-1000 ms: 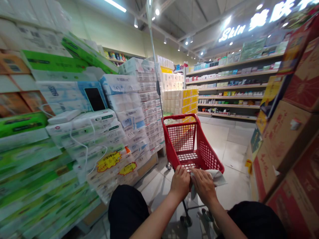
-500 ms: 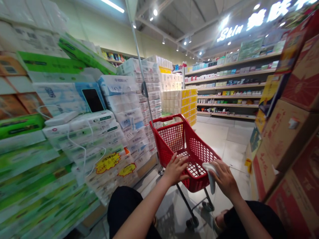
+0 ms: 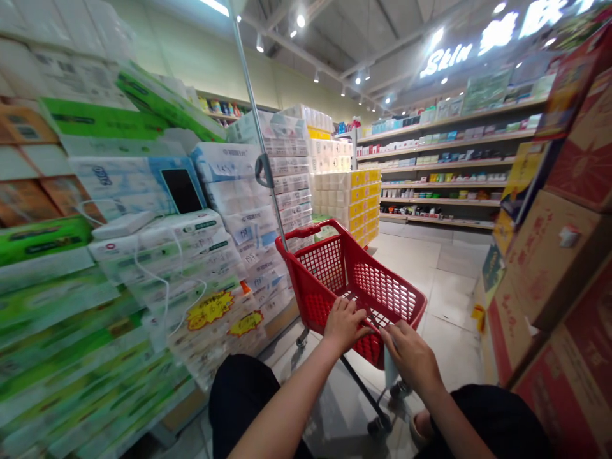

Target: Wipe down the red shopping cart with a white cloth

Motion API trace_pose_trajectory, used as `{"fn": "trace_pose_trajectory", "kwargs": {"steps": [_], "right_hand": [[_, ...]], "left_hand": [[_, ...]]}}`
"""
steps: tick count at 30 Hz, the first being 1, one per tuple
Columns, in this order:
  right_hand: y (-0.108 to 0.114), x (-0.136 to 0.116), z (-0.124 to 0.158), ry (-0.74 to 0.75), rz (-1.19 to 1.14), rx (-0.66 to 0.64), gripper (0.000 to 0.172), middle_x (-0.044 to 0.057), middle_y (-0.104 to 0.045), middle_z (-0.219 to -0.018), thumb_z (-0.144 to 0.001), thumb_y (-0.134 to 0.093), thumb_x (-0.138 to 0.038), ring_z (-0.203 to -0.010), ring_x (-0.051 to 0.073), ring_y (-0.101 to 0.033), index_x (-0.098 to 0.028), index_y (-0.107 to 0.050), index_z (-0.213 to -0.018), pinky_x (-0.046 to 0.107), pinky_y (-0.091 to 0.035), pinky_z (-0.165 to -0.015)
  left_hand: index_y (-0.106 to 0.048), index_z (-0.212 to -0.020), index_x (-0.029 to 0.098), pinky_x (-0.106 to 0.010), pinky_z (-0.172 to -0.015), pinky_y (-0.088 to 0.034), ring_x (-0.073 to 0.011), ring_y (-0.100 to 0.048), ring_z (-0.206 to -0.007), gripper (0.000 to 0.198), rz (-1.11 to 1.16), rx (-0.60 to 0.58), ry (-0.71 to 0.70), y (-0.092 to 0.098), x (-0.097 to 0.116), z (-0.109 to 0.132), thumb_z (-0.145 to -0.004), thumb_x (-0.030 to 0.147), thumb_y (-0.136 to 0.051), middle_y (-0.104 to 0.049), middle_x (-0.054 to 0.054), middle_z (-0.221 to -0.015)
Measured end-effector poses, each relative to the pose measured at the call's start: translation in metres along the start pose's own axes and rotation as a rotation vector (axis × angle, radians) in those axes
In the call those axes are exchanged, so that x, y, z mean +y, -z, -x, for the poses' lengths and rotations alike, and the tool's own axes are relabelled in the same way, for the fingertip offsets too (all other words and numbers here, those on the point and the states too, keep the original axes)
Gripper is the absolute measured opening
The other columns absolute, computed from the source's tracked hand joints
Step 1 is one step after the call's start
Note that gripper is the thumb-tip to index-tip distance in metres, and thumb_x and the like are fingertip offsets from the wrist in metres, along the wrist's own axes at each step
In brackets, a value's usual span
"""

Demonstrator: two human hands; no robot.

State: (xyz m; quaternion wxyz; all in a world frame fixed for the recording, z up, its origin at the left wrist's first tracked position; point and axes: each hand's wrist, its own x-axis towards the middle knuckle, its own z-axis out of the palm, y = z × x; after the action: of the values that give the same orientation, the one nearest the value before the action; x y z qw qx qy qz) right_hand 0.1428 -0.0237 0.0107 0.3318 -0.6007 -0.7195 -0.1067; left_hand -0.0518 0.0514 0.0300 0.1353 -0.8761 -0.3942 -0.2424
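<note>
Before me stands a red plastic shopping cart (image 3: 310, 307), turned at an angle, with lattice walls and a tall metal pole (image 3: 249, 86) at its handle end. My left hand (image 3: 345, 324) grips the cart's near rim, fingers curled over the edge and thumb pointing right. Just right of it, my right hand (image 3: 415, 356) is closed on a pale cloth (image 3: 391, 368), pressed against the rim at the near corner. Part of the cloth hangs down outside the basket; the rest is hidden by the fingers. The basket floor shows partly through the lattice.
Stacked tissue packs (image 3: 234, 185) rise on the left, with a phone (image 3: 182, 190) and a white cable (image 3: 155, 271) on them. Cardboard boxes (image 3: 549, 255) line the right side. Shelves of small goods (image 3: 440, 159) stand at the back. My knees flank the cart.
My right hand has moved left along the rim with the cloth, closer to my left hand. My left hand's fingers have curled onto the rim. The cart and its pole have shifted slightly left.
</note>
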Motion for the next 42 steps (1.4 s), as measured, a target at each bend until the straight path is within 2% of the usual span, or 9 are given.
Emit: {"fn": "trace_pose_trajectory", "kwargs": {"steps": [4, 9, 15, 19, 22, 28, 33, 39, 42], "right_hand": [[-0.002, 0.001, 0.004, 0.019, 0.037, 0.025, 0.035, 0.005, -0.062, -0.087, -0.098, -0.038, -0.048, -0.082, 0.018, -0.060, -0.026, -0.064, -0.092, 0.027, -0.046, -0.065], [0.000, 0.043, 0.000, 0.049, 0.003, 0.042, 0.037, 0.004, -0.066, -0.105, -0.094, -0.046, -0.053, -0.095, 0.020, -0.060, -0.028, -0.062, -0.116, 0.033, -0.047, -0.085], [-0.005, 0.087, -0.012, 0.036, 0.031, 0.073, 0.040, 0.004, -0.058, -0.131, -0.094, -0.040, -0.056, -0.131, 0.030, -0.042, -0.028, -0.067, -0.105, 0.050, -0.033, -0.107], [-0.010, 0.110, -0.021, 0.028, -0.109, -0.036, 0.043, 0.003, -0.062, -0.124, -0.099, -0.029, -0.048, -0.128, 0.021, -0.047, -0.027, -0.064, -0.112, 0.039, -0.039, -0.103], [-0.009, 0.114, -0.025, 0.038, -0.118, -0.014, 0.044, 0.005, -0.062, -0.123, -0.100, -0.026, -0.045, -0.125, 0.022, -0.049, -0.025, -0.063, -0.113, 0.039, -0.040, -0.102], [0.000, 0.084, -0.020, -0.135, 0.019, 0.077, 0.044, 0.007, -0.063, -0.108, -0.099, -0.027, -0.048, -0.091, 0.020, -0.061, -0.025, -0.065, -0.103, 0.034, -0.048, -0.079], [0.005, 0.041, -0.020, -0.248, 0.142, 0.062, 0.045, 0.007, -0.060, -0.102, -0.100, -0.026, -0.048, -0.077, 0.017, -0.062, -0.024, -0.061, -0.116, 0.029, -0.045, -0.064], [-0.014, -0.039, -0.046, -0.065, 0.115, 0.006, 0.040, 0.009, -0.060, -0.114, -0.102, -0.028, -0.041, -0.086, 0.018, -0.063, -0.026, -0.050, -0.132, 0.026, -0.040, -0.055], [-0.026, -0.058, -0.055, 0.013, 0.095, 0.015, 0.039, 0.008, -0.061, -0.114, -0.102, -0.030, -0.038, -0.086, 0.018, -0.063, -0.028, -0.047, -0.135, 0.025, -0.038, -0.053]], "left_hand": [[-0.064, -0.102, 0.023, -0.049, -0.105, -0.032, -0.0271, -0.049, -0.102, 0.045, -0.010, 0.020, 0.026, -0.002, 0.014, -0.004, -0.086, 0.064, -0.053, -0.058, -0.008, -0.100], [-0.057, -0.122, 0.023, -0.045, -0.104, -0.034, -0.0257, -0.052, -0.105, 0.046, 0.031, -0.013, -0.062, 0.003, 0.013, -0.007, -0.090, 0.056, -0.053, -0.060, -0.008, -0.108], [-0.058, -0.118, 0.024, -0.040, -0.107, -0.032, -0.0244, -0.046, -0.123, 0.036, 0.000, -0.022, -0.155, 0.022, -0.032, -0.017, -0.091, 0.047, -0.058, -0.056, -0.007, -0.129], [-0.063, -0.101, 0.022, -0.045, -0.103, -0.032, -0.0241, -0.055, -0.106, 0.027, -0.164, -0.054, -0.006, 0.032, -0.066, -0.018, -0.094, 0.046, -0.054, -0.064, -0.007, -0.105], [-0.063, -0.096, 0.023, -0.041, -0.092, -0.036, -0.0212, -0.056, -0.091, 0.021, -0.216, -0.082, 0.034, 0.032, -0.069, -0.015, -0.096, 0.039, -0.050, -0.065, -0.004, -0.094], [-0.063, -0.093, 0.024, -0.039, -0.087, -0.034, -0.0214, -0.055, -0.090, 0.017, -0.220, -0.045, 0.097, 0.028, -0.043, -0.008, -0.095, 0.039, -0.054, -0.064, -0.003, -0.091], [-0.063, -0.093, 0.023, -0.039, -0.087, -0.034, -0.0216, -0.054, -0.090, 0.017, -0.218, -0.037, 0.128, 0.029, -0.031, -0.009, -0.095, 0.037, -0.054, -0.064, -0.004, -0.092], [-0.063, -0.095, 0.021, -0.041, -0.087, -0.034, -0.0221, -0.054, -0.089, 0.016, -0.223, -0.050, 0.138, 0.026, -0.021, -0.014, -0.095, 0.035, -0.054, -0.064, -0.005, -0.092], [-0.062, -0.099, 0.020, -0.042, -0.087, -0.035, -0.0223, -0.054, -0.089, 0.014, -0.232, -0.044, 0.134, 0.024, -0.017, -0.017, -0.096, 0.027, -0.050, -0.064, -0.006, -0.094]]}}
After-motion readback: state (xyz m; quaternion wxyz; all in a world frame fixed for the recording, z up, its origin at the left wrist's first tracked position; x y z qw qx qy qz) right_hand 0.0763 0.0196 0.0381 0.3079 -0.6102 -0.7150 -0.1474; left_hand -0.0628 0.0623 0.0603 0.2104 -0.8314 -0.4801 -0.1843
